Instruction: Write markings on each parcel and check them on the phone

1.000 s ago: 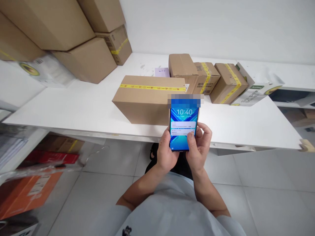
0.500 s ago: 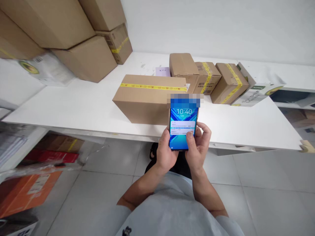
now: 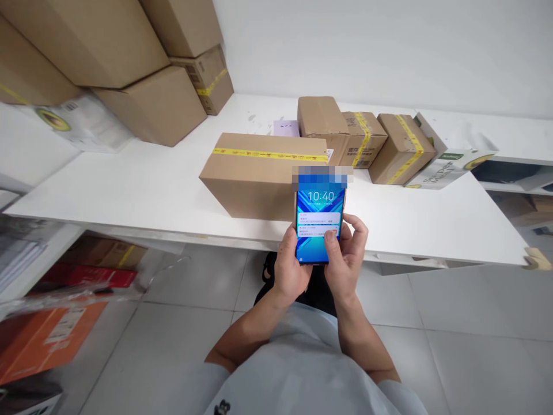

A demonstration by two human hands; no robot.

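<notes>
A smartphone (image 3: 317, 250) with a lit blue lock screen reading 10:40 is held upright between both hands, in front of the table's near edge. My left hand (image 3: 290, 270) grips its lower left side, thumb along the edge. The lower right side is in my right hand (image 3: 346, 262), whose thumb lies over the screen; the fingers behind are partly hidden. Beyond the phone a long cardboard box (image 3: 254, 190) with yellow printed tape lies on the white table (image 3: 173, 196), its right end partly covered by the phone.
Several smaller cartons (image 3: 363, 138) and a white printed box (image 3: 444, 167) line the back right of the table. Large cartons (image 3: 151, 104) are stacked at the back left. Below left sits an orange box (image 3: 52, 340). A tan block (image 3: 537, 259) is on the right corner.
The phone has shifted very slightly left in view, and the table scene sits a touch lower. Both hands keep the same hold.
</notes>
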